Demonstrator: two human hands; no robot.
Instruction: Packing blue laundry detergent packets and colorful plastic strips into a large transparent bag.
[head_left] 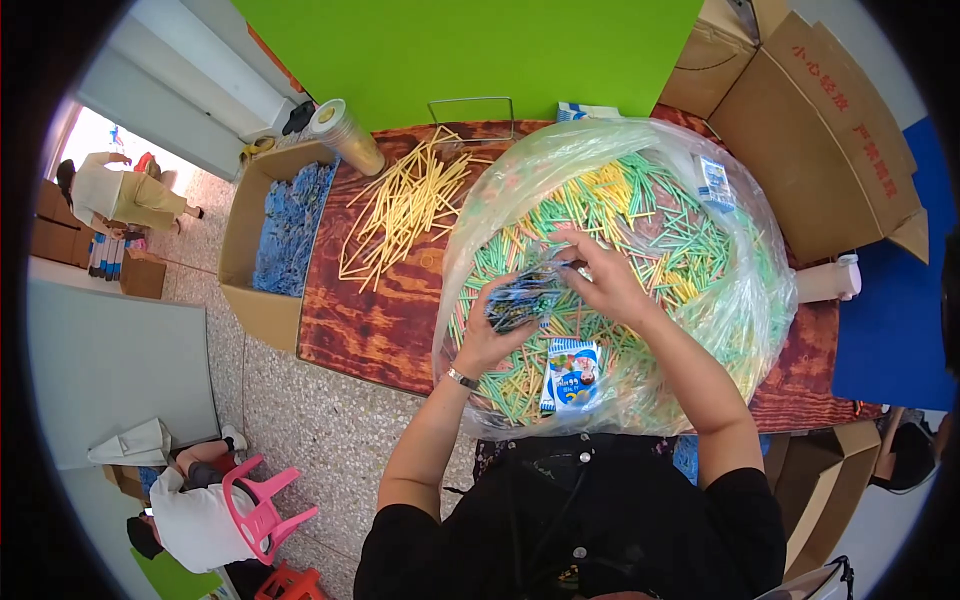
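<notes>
A clear plastic packet with dark blue print (pixel 524 299) is held over a large open plastic bag (pixel 480 222). My left hand (pixel 490 335) is closed round its near side. At its far right edge, my right hand (pixel 605 278) has thumb and fingers pinched together on the film. What the packet contains is hard to make out. Thin green, yellow and pink sticks (pixel 630 185) fill the bag beneath my hands. On them, just in front of my hands, lies a blue-and-white printed packet (pixel 571 376). A similar small packet (pixel 714 184) rests at the bag's far right.
Loose yellow sticks (pixel 405 212) lie left of the bag, near stacked clear cups (pixel 346 137). A carton of blue packets (pixel 290 235) stands at the table's left edge. An open carton (pixel 810 130) is at the back right. Other people are off to the left.
</notes>
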